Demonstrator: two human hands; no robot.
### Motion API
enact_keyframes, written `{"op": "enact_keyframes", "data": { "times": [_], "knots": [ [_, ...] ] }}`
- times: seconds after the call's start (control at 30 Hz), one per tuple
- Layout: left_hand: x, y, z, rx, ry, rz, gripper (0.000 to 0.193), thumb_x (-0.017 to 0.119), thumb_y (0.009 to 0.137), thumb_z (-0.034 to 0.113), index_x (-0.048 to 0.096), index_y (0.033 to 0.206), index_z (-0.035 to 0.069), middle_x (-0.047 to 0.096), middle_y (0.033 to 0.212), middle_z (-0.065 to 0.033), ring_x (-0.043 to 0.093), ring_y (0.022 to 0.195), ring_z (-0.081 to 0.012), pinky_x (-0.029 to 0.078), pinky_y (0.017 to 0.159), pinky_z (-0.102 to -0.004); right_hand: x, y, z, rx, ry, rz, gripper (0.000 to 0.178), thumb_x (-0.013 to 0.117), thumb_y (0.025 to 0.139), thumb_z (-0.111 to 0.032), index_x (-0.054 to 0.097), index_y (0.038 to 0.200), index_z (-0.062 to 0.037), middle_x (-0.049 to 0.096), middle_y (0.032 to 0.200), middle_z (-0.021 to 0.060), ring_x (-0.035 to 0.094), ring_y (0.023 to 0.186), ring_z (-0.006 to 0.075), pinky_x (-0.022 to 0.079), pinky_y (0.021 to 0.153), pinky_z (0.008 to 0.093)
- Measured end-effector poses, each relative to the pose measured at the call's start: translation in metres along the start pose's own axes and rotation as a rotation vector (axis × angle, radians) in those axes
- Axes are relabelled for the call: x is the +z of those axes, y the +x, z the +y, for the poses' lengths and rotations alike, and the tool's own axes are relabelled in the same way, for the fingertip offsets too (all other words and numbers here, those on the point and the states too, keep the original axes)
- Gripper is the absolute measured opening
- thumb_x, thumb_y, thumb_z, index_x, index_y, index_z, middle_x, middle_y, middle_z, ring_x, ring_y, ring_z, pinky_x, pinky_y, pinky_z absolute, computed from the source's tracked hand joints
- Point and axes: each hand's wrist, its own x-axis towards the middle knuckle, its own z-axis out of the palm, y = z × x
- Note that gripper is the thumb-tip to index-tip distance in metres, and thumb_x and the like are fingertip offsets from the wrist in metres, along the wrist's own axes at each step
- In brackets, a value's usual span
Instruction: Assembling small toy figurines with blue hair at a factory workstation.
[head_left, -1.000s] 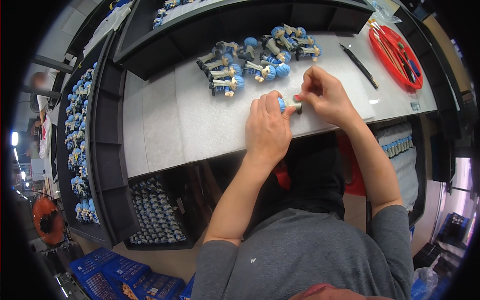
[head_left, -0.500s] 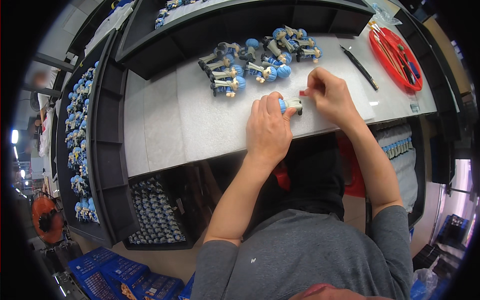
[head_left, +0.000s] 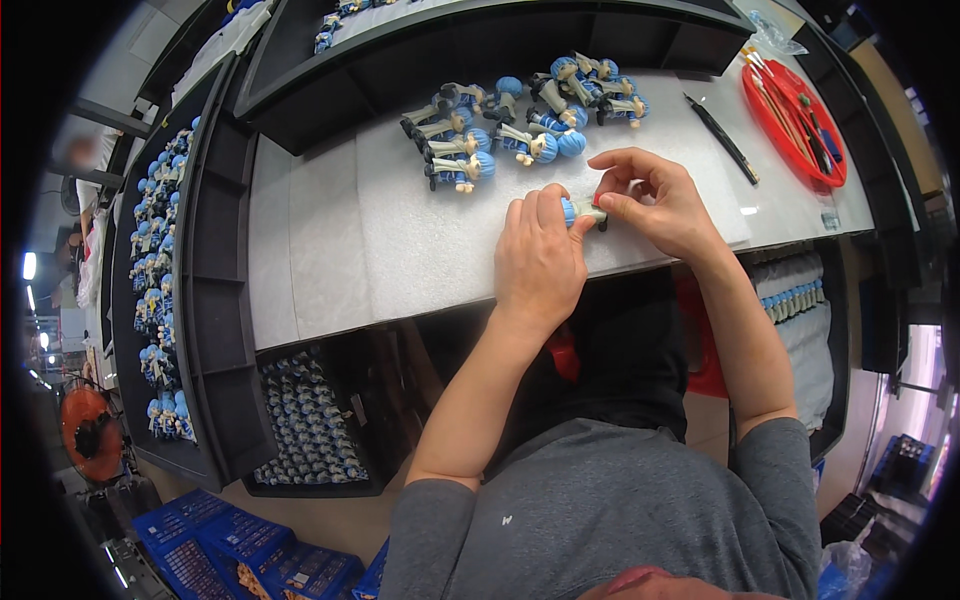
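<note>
My left hand [head_left: 541,255] is closed around a small blue-haired figurine [head_left: 584,208], held on its side just above the white foam sheet [head_left: 400,255]. The figurine's pale body pokes out to the right between thumb and fingers. My right hand [head_left: 660,203] pinches a small red piece [head_left: 598,199] between thumb and forefinger, and that piece meets the figurine's body. What kind of piece it is, I cannot make out. Beyond my hands lies a loose group of similar figurines [head_left: 460,165], several with blue hair and blue-and-white clothes.
A black pen-like tool [head_left: 722,138] lies at the right, beside a red tray [head_left: 752,100] of brushes. Black divided trays stand along the back [head_left: 480,75] and left [head_left: 215,330]. Below the table edge sit a box of figurines [head_left: 312,420] and another tray [head_left: 800,345].
My right hand has moved left and brought the red piece from beside the figurine onto its body. My left hand keeps its hold almost unmoved.
</note>
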Motion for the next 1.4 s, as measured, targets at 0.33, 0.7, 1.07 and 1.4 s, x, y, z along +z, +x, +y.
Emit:
{"op": "enact_keyframes", "data": {
  "times": [0.33, 0.7, 1.07, 1.4],
  "knots": [
    [0.000, 0.000, 0.000, -0.006, 0.007, -0.011, 0.029, 0.056, 0.086, 0.023, 0.046, 0.102, 0.001, 0.053, 0.084, -0.0121, 0.050, 0.079, -0.0293, 0.042, 0.068, -0.0395, 0.010, -0.004, 0.015, 0.030, 0.212, 0.124, 0.025, 0.057, 0.077, 0.008, 0.048, 0.099, -0.0010, 0.059, 0.079, 0.0056, 0.058, 0.074, 0.0093, 0.047, 0.070, 0.0216],
    [0.000, -0.001, 0.001, -0.018, 0.006, -0.004, 0.028, 0.056, 0.086, 0.023, 0.046, 0.101, 0.002, 0.053, 0.085, -0.0121, 0.050, 0.080, -0.0298, 0.042, 0.068, -0.0403, 0.028, 0.000, 0.016, 0.031, 0.147, 0.350, 0.025, 0.055, 0.076, 0.010, 0.038, 0.088, -0.0041, 0.057, 0.075, 0.0060, 0.056, 0.070, 0.0091, 0.046, 0.067, 0.0219],
    [-0.001, 0.000, 0.003, -0.005, 0.018, -0.010, 0.027, 0.057, 0.085, 0.021, 0.046, 0.101, 0.002, 0.053, 0.085, -0.0122, 0.050, 0.080, -0.0299, 0.042, 0.068, -0.0400, 0.028, -0.001, 0.015, 0.020, 0.061, 0.333, 0.029, 0.055, 0.076, 0.011, 0.034, 0.088, -0.0052, 0.058, 0.077, 0.0076, 0.057, 0.072, 0.0089, 0.046, 0.067, 0.0223],
    [0.001, 0.001, 0.003, 0.009, 0.038, -0.004, 0.027, 0.056, 0.086, 0.022, 0.046, 0.101, 0.002, 0.053, 0.084, -0.0124, 0.050, 0.079, -0.0291, 0.042, 0.067, -0.0395, 0.022, -0.002, 0.020, 0.005, 0.168, 0.298, 0.030, 0.058, 0.075, 0.009, 0.034, 0.087, -0.0052, 0.058, 0.076, 0.0085, 0.058, 0.070, 0.0108, 0.047, 0.066, 0.0231]
  ]
}}
